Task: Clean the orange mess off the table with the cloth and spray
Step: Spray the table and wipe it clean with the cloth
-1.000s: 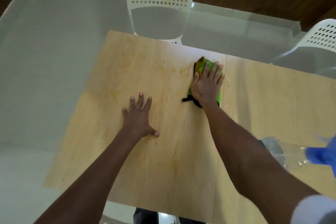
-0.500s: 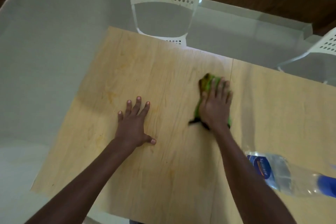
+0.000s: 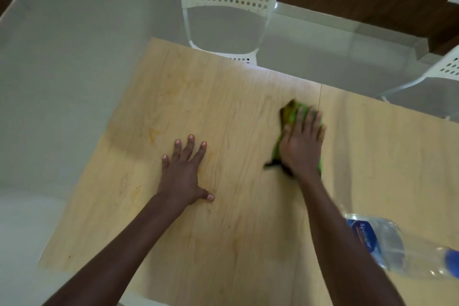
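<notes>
A person's right hand [image 3: 301, 143] presses flat on a green cloth [image 3: 290, 113] mid-table [image 3: 248, 243], left hand [image 3: 183, 172] spread beside it; faint orange streaks [image 3: 152, 134] seemingly remain leftward, the spray bottle [image 3: 397, 248] lying right.

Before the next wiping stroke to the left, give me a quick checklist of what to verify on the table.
1. Right hand flat on the green cloth: ok, palm and fingers press it to the wood.
2. Left hand bracing: ok, spread flat on the pale wooden tabletop.
3. Orange stains gone: not ok, faint streaks remain left of the left hand.
4. Path to those stains: not ok, the left hand lies between cloth and streaks.
5. Clear plastic bottle with the blue label out of the way: ok, lying near the right forearm.
6. Cloth still clean enough: cannot tell, blurred, its far end looks soiled.
</notes>
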